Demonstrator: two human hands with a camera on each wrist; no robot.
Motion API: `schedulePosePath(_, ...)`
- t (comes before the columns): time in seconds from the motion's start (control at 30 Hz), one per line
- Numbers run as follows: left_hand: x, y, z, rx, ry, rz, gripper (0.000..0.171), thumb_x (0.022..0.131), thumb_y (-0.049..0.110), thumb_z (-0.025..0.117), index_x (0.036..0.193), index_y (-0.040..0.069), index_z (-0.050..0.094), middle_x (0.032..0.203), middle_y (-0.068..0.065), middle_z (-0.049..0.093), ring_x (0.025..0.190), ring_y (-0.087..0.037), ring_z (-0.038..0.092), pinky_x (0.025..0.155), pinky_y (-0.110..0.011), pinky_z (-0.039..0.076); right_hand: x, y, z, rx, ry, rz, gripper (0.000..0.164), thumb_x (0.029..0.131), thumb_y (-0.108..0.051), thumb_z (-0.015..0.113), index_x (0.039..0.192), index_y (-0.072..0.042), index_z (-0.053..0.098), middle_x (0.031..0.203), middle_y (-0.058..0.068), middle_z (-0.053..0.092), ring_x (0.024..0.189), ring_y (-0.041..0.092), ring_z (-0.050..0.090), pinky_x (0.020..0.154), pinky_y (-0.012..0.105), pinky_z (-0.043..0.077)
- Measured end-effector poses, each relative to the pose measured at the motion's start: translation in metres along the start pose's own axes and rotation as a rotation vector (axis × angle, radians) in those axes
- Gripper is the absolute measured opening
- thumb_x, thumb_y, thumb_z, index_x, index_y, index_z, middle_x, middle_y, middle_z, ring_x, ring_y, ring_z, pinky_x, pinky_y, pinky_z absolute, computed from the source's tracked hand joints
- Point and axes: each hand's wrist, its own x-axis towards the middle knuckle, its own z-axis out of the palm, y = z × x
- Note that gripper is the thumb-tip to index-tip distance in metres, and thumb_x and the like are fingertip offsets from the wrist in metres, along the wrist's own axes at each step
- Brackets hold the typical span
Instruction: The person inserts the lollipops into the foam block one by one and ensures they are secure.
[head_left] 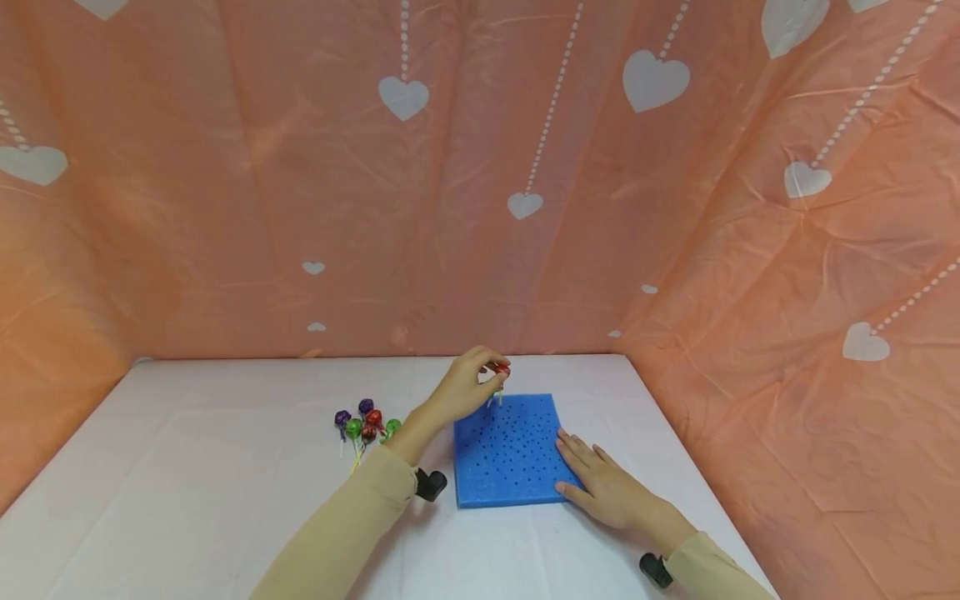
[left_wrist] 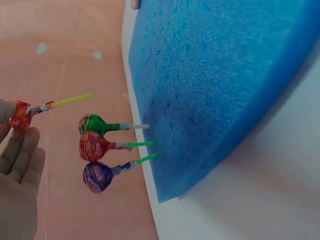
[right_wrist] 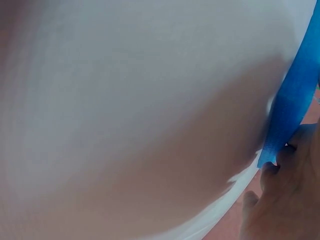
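My left hand (head_left: 463, 387) pinches a red-wrapped lollipop (left_wrist: 21, 116) by its head, above the far left part of a blue foam block (head_left: 510, 458). Its yellow stick points toward the holed foam without touching it. Three lollipops stand with their sticks in the foam near one corner in the left wrist view: a green one (left_wrist: 93, 123), a red one (left_wrist: 93, 146) and a purple one (left_wrist: 97, 176). On the block's right edge my right hand (head_left: 611, 490) rests with fingers spread. In the right wrist view, the foam (right_wrist: 295, 95) shows only as a strip beside the fingers.
Several lollipops lie in a loose pile left of the foam, among them a green one (head_left: 354, 428) and a purple one (head_left: 342, 418). A white cloth covers the table (head_left: 195, 492). Orange curtains (head_left: 465, 275) with white hearts surround it at the back and sides.
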Motion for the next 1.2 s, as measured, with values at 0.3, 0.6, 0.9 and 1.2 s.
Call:
schedulePosePath(0.3,0.015,-0.001,0.010,0.043,-0.076,0.006,0.019,0.103,0.009,0.066,0.120,0.002,0.069,0.118,-0.011,0.065,0.111,-0.026,0.067,0.097,-0.043,0.056,0.000,-0.001,0.000,0.007,0.006,0.001,0.078,0.109,-0.055,0.039,0.164,-0.003,0.023,0.173,0.013,0.015,0.158,0.037,0.017,0.125,0.060,0.016)
schedulePosePath(0.6,0.021,-0.008,0.016,0.109,-0.137,-0.058,0.020,0.103,0.011,0.066,0.121,0.004,0.070,0.118,-0.010,0.065,0.112,-0.024,0.066,0.099,-0.040,0.056,0.001,0.000,0.000,0.003,0.008,0.003,0.079,0.109,-0.056,0.039,0.164,-0.003,0.024,0.173,0.012,0.015,0.158,0.036,0.017,0.125,0.060,0.016)
schedulePosePath(0.9,0.020,-0.016,0.022,0.138,-0.153,-0.040,0.019,0.102,0.009,0.066,0.118,0.000,0.070,0.117,-0.012,0.065,0.110,-0.026,0.067,0.094,-0.040,0.057,0.000,0.001,0.003,-0.007,0.013,0.003,0.078,0.109,-0.057,0.039,0.164,-0.003,0.024,0.173,0.011,0.016,0.158,0.035,0.018,0.125,0.060,0.018)
schedulePosePath(1.2,0.021,-0.016,0.024,0.148,-0.151,-0.022,0.020,0.101,0.007,0.066,0.117,-0.004,0.070,0.113,-0.013,0.066,0.107,-0.027,0.067,0.092,-0.039,0.057,-0.001,0.000,0.002,-0.009,0.016,0.001,0.078,0.109,-0.055,0.040,0.164,-0.003,0.024,0.173,0.012,0.016,0.158,0.036,0.018,0.124,0.061,0.019)
